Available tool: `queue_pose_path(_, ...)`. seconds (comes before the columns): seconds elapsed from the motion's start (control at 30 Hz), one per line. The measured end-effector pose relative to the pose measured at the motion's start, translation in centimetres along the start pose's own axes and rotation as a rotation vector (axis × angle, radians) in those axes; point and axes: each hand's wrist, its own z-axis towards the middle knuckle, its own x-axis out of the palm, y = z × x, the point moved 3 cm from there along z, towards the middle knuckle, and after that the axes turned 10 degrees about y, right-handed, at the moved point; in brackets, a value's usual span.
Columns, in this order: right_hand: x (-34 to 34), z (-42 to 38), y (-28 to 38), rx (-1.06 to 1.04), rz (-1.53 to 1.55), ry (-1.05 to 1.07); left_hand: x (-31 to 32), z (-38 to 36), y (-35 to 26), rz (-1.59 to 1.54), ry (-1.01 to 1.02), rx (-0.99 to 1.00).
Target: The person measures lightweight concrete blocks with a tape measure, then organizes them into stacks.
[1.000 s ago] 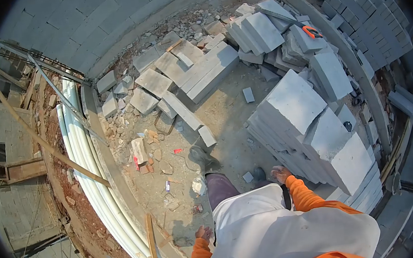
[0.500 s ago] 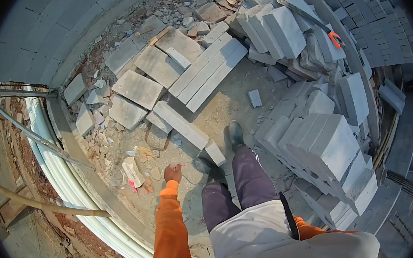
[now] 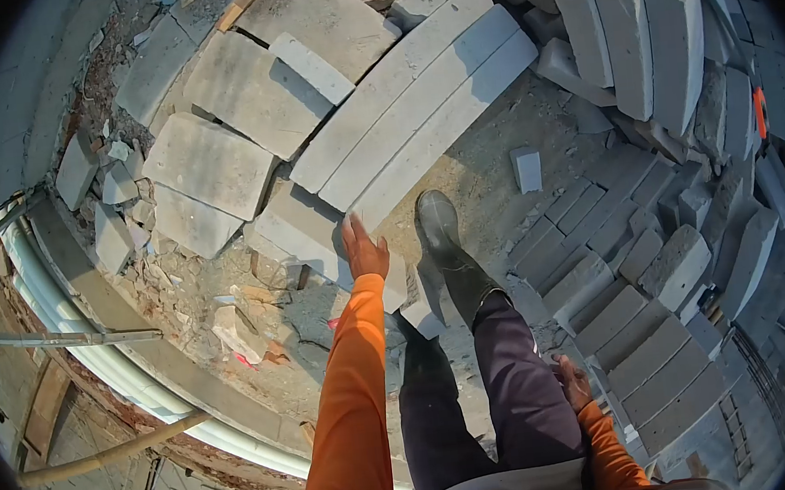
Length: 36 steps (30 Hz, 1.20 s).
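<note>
My left hand (image 3: pixel 366 251) reaches forward, fingers stretched and thumb apart, above the near end of a long pale block (image 3: pixel 441 108). Whether the fingertips touch it cannot be made out. Beneath the hand and wrist lies another long block (image 3: pixel 303 244), partly covered by my arm. A short block (image 3: pixel 420 308) rests on the ground by my left leg. Beside my right thigh hangs my right hand (image 3: pixel 573 383), its fingers loosely bent and nothing visible in them. Stacked blocks (image 3: pixel 653 352) stand close to its right.
Broad slabs (image 3: pixel 255 93) lie beyond the long blocks. Upright blocks (image 3: pixel 674 53) lean at the far right, with an orange-handled tool (image 3: pixel 760 113) beside them. A small block (image 3: pixel 526 170) sits on the dirt. Rubble and white pipes (image 3: pixel 105 353) are at left.
My left hand has moved forward and right, from above the dirt to the long blocks. My right hand has come into view beside my thigh. The view has moved closer to the blocks.
</note>
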Motion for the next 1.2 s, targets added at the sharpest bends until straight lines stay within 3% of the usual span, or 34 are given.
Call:
queue_pose_path(0.17,0.1,0.8,3.4,0.101,-0.138,-0.055,3.9,1.7,-1.9,0.18,-0.04,-0.105)
queue_pose_path(0.27,0.0,1.2,4.9,-0.086,-0.652,-0.012,5.6,2.4,-1.4,0.157,-0.135,-0.2)
queue_pose_path(0.37,0.1,2.0,5.2,-0.118,-0.663,-0.043,6.3,3.4,0.2,0.292,-0.113,-0.258)
queue_pose_path(0.47,0.6,2.1,6.6,-0.053,-0.611,-0.023,5.0,5.3,1.1,0.417,0.095,-0.304)
queue_pose_path(0.6,1.2,1.6,8.2,-0.066,-0.661,-0.004,5.4,5.0,0.2,0.464,-0.047,-0.246)
queue_pose_path(0.67,0.3,2.2,6.5,-0.165,-0.907,0.033,6.6,5.2,1.1,0.397,-0.065,-0.27)
queue_pose_path(0.77,0.6,2.6,7.4,0.01,-0.45,-0.032,7.8,5.2,2.9,0.445,-0.078,-0.193)
queue_pose_path(0.87,0.5,3.6,7.9,-0.052,-0.372,-0.057,7.5,5.2,3.3,0.482,-0.109,-0.1)
queue_pose_path(0.97,0.6,6.4,8.6,0.027,-0.028,-0.142,6.0,3.0,0.8,0.393,-0.128,-0.037)
queue_pose_path(1.07,1.8,9.9,12.0,-0.194,0.008,-0.141,4.4,-1.0,-3.4,0.289,-0.09,-0.04)
queue_pose_path(1.2,5.5,16.1,16.3,-0.244,0.128,-0.03,-0.1,-7.9,-9.9,0.185,-0.101,-0.004)
